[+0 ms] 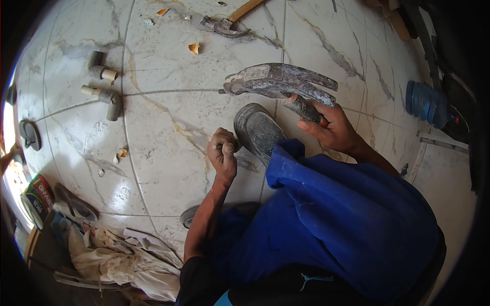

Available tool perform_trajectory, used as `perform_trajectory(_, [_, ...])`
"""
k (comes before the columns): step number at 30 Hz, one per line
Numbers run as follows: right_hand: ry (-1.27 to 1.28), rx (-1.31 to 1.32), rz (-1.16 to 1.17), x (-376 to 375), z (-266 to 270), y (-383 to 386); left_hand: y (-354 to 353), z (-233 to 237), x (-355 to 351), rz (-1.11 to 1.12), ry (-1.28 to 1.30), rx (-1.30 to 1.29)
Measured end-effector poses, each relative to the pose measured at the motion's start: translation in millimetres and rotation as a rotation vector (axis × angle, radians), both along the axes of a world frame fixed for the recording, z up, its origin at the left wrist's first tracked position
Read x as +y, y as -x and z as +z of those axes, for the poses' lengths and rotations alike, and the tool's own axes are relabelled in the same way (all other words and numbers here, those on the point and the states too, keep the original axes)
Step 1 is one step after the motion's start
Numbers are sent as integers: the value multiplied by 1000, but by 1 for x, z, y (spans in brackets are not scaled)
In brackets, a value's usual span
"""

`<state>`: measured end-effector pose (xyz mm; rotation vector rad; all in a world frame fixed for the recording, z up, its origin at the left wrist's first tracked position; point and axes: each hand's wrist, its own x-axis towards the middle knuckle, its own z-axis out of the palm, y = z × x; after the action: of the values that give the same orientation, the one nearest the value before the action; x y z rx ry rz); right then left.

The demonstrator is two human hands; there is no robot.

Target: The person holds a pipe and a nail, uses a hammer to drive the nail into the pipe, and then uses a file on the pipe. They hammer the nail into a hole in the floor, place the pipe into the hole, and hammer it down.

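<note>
A worn, grey claw hammer [268, 81] is raised above the tiled floor, its head level and its claws pointing right. My right hand [334, 127] is closed around its short visible handle, to the right of a dark shoe [255, 127]. To the left of that shoe, my left hand [223, 150] is a fist with a small, thin rod-like piece showing end-on between its fingers; what it is cannot be made out. Blue cloth [337, 204] covers my legs.
A second hammer [224, 26] lies at the top. Two grey pipe elbows [95, 65] [113, 104] rest at left. Crumpled cloth [117, 260], a sandal [75, 202] and a can [38, 199] are lower left. A blue plastic bottle [429, 104] stands out at right.
</note>
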<state>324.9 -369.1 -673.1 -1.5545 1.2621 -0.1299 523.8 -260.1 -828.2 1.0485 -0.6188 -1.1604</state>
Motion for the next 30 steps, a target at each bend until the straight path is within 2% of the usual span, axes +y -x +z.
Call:
perform_trajectory(2, [-32, 8, 4, 1, 2, 0, -4, 3, -6, -165, 202, -437])
perform_trajectory(4, [-21, -37, -105, 9, -8, 10, -6, 4, -8, -309, 484, -702])
perform_trajectory(5, [-15, -48, -73, 10, -8, 13, -5, 10, -6, -341, 574, -819])
perform_trajectory(7, [-143, -5, -167, 15, -7, 19, 0, 12, 3, -317, 614, -857])
perform_trajectory(10, [-120, -23, -235, 24, -11, 20, 1, 9, 2, -296, 669, -895])
perform_trajectory(12, [-149, -7, -236, 27, -10, 18, -1, 9, 1, -277, 668, -916])
perform_trajectory(14, [-227, -42, -337, 28, -7, 12, 0, 7, -1, -294, 662, -941])
perform_trajectory(17, [-236, -112, -311, 29, -10, 14, -1, 4, 1, -346, 646, -959])
perform_trajectory(26, [-160, -27, -209, 24, -2, 14, -17, -2, -14, -346, 532, -825])
perform_trajectory(30, [-88, 77, -182, 29, -6, 23, -15, -8, -21, -235, 482, -774])
